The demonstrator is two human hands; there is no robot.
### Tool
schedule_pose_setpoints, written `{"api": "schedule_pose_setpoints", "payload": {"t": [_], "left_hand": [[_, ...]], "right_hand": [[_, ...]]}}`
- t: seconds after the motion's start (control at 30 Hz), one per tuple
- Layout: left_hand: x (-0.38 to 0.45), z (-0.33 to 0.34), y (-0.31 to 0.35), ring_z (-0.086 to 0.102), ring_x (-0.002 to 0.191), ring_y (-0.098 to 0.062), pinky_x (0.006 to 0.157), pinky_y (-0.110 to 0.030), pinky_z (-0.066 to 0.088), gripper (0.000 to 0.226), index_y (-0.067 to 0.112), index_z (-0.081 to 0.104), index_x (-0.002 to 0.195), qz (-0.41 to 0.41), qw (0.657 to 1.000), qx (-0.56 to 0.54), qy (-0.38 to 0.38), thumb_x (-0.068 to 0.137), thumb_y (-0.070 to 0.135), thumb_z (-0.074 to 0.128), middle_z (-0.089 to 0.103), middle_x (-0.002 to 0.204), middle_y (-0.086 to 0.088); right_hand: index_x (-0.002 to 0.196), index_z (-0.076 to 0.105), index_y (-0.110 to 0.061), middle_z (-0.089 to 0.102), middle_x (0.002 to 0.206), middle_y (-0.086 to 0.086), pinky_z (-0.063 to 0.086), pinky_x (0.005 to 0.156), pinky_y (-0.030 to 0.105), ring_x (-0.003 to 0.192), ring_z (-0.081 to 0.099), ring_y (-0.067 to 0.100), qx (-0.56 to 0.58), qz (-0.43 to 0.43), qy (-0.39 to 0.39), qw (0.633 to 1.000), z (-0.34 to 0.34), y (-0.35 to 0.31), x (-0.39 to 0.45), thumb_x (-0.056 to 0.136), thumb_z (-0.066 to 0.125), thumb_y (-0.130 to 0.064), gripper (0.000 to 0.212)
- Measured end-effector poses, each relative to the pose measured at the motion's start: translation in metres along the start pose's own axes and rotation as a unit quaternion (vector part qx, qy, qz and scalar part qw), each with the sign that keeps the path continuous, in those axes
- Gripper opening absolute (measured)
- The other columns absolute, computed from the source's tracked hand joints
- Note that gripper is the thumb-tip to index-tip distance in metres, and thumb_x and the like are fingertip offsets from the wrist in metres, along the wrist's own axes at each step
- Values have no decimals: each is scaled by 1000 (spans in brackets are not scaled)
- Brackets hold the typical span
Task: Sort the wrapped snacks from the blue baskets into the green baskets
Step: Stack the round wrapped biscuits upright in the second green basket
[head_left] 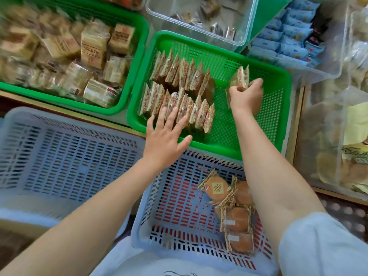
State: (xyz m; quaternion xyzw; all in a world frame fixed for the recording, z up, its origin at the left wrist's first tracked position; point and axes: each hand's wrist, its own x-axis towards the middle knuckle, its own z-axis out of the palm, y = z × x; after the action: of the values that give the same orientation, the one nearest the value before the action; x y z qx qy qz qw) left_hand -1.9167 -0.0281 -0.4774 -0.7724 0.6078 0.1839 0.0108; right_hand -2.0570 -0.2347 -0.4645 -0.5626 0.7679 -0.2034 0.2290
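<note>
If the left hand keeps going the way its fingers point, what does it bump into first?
Probably the near row of snacks standing in the green basket. The left hand has straight fingers already over their lower ends, though actual contact is unclear.

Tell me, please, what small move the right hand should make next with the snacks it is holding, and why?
Probably lower the right hand and stand its held snacks upright at the right end of the rows of snacks in the green basket. That side is bare, and the left hand already rests open against the near row, seemingly steadying it.
</note>
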Motion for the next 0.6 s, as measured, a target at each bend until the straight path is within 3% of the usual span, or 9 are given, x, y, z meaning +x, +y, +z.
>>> {"api": "schedule_pose_setpoints", "payload": {"t": [0.07, 0.1, 0.17, 0.23, 0.33, 0.47, 0.6], "left_hand": [[0, 2, 0, -6, 153, -24, 119, -52, 3, 70, 37, 14, 157, 0, 1000, 5, -1, 95, 68, 9, 0, 167, 2], [0, 3, -1, -6, 153, -25, 119, -52, 3, 68, 36, 14, 158, -1, 1000, 7, -1, 97, 67, 12, -1, 167, 1], [1, 3, -1, -7, 153, -25, 118, -52, 3, 67, 36, 13, 158, -2, 1000, 4, 2, 98, 66, 15, -1, 167, 1], [0, 4, -1, -6, 153, -25, 118, -51, 3, 67, 35, 13, 157, 0, 1000, -2, 5, 98, 66, 15, -1, 167, 1], [1, 5, -1, -5, 153, -25, 117, -51, 4, 67, 35, 14, 157, 4, 1000, -3, 9, 98, 65, 15, 0, 167, 0], [1, 6, -2, -2, 153, -25, 117, -51, 6, 68, 34, 17, 157, 5, 1000, -1, 14, 97, 65, 13, 3, 167, 0], [0, 4, -2, -2, 153, -25, 117, -51, 7, 69, 35, 16, 157, 10, 1000, -1, 7, 95, 65, 7, 4, 167, 0]], "right_hand": [[117, 49, -9, 61, 115, 11, 43, 74, 33, 102, 62, 32, -15, -16, -72, 997, 12, 2, -2, 80, 72, -41, 54], [122, 47, -9, 59, 121, 11, 48, 84, 35, 110, 60, 32, -35, -27, -121, 992, 18, 3, -3, 78, 75, -51, 67], [141, 35, -8, 45, 143, 16, 41, 107, 43, 132, 45, 33, -63, -22, -225, 972, 25, 5, -5, 74, 74, -68, 98], [153, 15, -8, 25, 159, 18, 30, 118, 48, 144, 31, 33, -40, -2, -295, 955, 26, 5, -5, 75, 69, -73, 115], [157, 7, -12, 21, 163, 16, 26, 118, 49, 147, 29, 34, -4, 13, -306, 952, 28, 8, 4, 80, 60, -75, 113], [152, 27, -11, 41, 153, 10, 39, 113, 48, 137, 45, 29, 18, 35, -304, 952, 33, 0, 8, 70, 69, -75, 113], [157, 10, -7, 28, 161, 12, 32, 117, 48, 145, 33, 31, 33, 41, -283, 958, 42, -9, 7, 82, 71, -60, 111]]}}
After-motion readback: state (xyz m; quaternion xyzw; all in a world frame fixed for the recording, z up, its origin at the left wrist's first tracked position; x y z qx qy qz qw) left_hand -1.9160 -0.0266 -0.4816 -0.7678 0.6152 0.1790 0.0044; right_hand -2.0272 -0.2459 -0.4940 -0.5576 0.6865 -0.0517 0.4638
